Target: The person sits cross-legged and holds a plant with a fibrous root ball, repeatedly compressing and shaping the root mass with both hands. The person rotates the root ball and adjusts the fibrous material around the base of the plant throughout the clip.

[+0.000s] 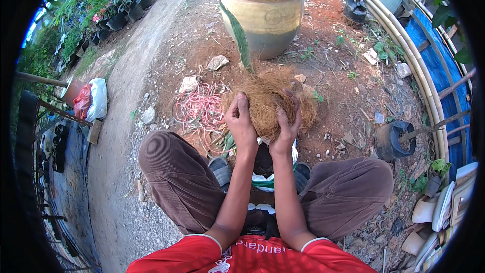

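Fibre (pixel 264 96) forms a loose, tangled, golden-brown clump.

Upper garment: red short-sleeved shirt (pixel 293 260), pale trim (pixel 212 240) at the sleeve edges, white lettering (pixel 261 248) across the chest and a white emblem (pixel 222 265) beside it. Lower garment: dark brown trousers (pixel 172 172) in ribbed, corduroy-like fabric, visibly creased about the knees. Footwear: dark grey open sandals (pixel 221 170), partly hidden; left hand (pixel 241 119), right hand (pixel 287 124) and forearms (pixel 236 187) bare.
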`<state>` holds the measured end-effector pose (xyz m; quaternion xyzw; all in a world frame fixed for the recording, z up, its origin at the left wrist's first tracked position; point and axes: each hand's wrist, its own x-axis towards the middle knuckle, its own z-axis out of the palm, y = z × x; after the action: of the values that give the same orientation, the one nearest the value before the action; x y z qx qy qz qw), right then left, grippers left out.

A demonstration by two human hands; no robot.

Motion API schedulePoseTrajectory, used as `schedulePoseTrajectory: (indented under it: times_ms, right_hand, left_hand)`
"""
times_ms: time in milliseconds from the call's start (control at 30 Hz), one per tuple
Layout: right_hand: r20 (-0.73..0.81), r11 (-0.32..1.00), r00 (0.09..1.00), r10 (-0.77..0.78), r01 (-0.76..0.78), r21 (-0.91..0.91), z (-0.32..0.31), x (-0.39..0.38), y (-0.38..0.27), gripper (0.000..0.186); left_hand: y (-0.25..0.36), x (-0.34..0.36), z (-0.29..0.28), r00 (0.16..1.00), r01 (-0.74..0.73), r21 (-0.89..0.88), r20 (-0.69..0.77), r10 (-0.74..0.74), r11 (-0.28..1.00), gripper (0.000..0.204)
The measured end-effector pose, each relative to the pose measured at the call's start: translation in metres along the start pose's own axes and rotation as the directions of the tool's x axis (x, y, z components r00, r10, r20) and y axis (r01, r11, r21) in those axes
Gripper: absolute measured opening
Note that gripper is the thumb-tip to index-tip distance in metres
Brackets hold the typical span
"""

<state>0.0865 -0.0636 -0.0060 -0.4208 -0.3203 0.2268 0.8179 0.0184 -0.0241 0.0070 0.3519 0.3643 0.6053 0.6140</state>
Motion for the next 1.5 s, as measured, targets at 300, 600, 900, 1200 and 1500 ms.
schedulePoseTrajectory:
  times_ms: [300, 600, 900, 1200, 1500]
  right_hand:
    - [-0.042, 0.630, 0.835, 0.548, -0.379, 0.678, -0.007, 0.006, -0.008, 0.058]
    - [0.078, 0.526, 0.828, 0.556, -0.422, 0.738, -0.005, 0.001, -0.010, 0.061]
    - [-0.063, 0.688, 0.869, 0.491, -0.343, 0.640, 0.007, -0.006, -0.010, 0.054]
    - [-0.160, 1.000, 0.987, -0.018, 0.013, -0.028, -0.016, 0.016, 0.005, 0.036]
    - [-0.190, 0.978, 0.981, -0.041, 0.001, -0.206, -0.020, 0.021, 0.000, 0.028]
  left_hand:
    - [0.019, -0.002, 0.006, 0.991, -0.033, -0.099, 0.129, 0.045, 0.995, 0.057]
    - [-0.001, 0.007, -0.002, 0.938, 0.317, -0.307, 0.243, -0.248, 0.897, 0.072]
    - [-0.014, 0.002, -0.009, 0.897, 0.420, -0.379, 0.310, -0.315, 0.824, 0.068]
    - [-0.031, 0.005, -0.023, 0.821, 0.568, -0.632, 0.477, -0.312, 0.528, 0.062]
    - [-0.039, 0.000, -0.023, 0.777, 0.628, -0.610, 0.533, -0.335, 0.484, 0.070]
